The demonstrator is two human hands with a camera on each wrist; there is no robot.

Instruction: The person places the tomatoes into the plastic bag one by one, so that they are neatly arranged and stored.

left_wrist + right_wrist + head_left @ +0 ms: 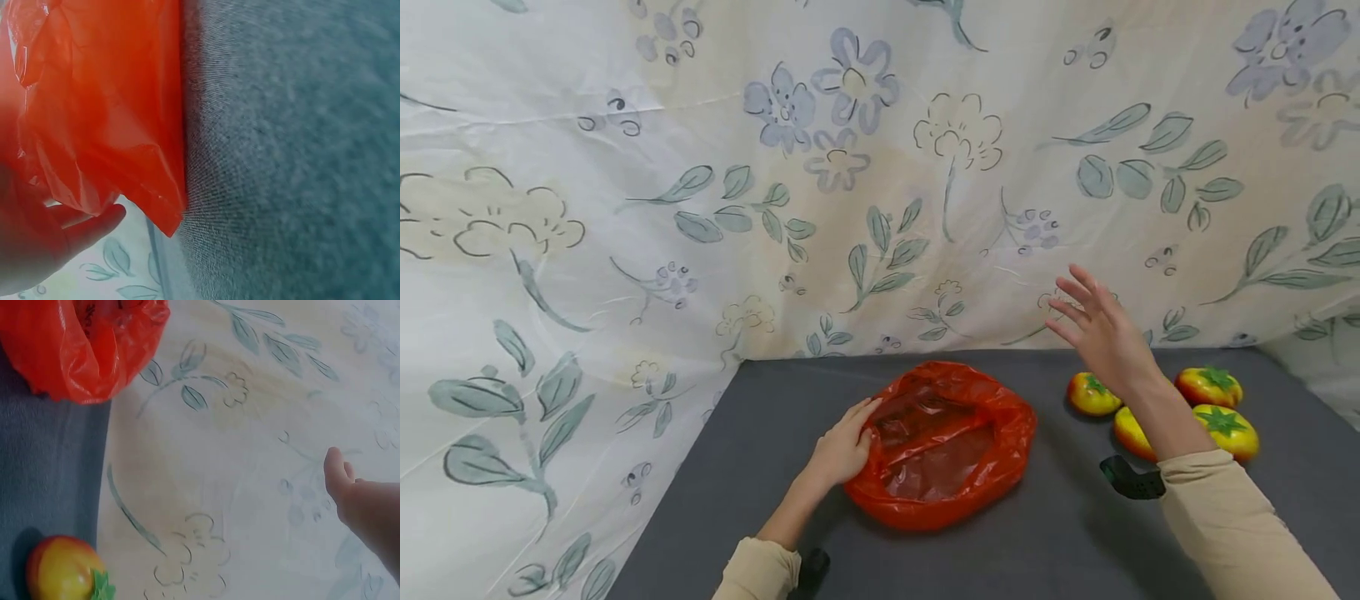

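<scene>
Red bag [936,443] sits on the tabletop [737,467], touching the fingers of the left hand [841,446] — can't tell if pinching. Right hand [1108,337] raised, fingers spread. Best to brace the bag lightly — no crushing.

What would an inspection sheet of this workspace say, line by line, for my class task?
Surface: dark grey tabletop, fabric-like texture
Job's things: red plastic bag, mouth open; four red-and-yellow fruits to its right
Clutter: nothing seen
Left grip: touches the bag's left side; whether it pinches is unclear
Right grip: raised, fingers extended, holding nothing
Cables: nothing seen
Surroundings: floral cloth behind and at the left
</scene>
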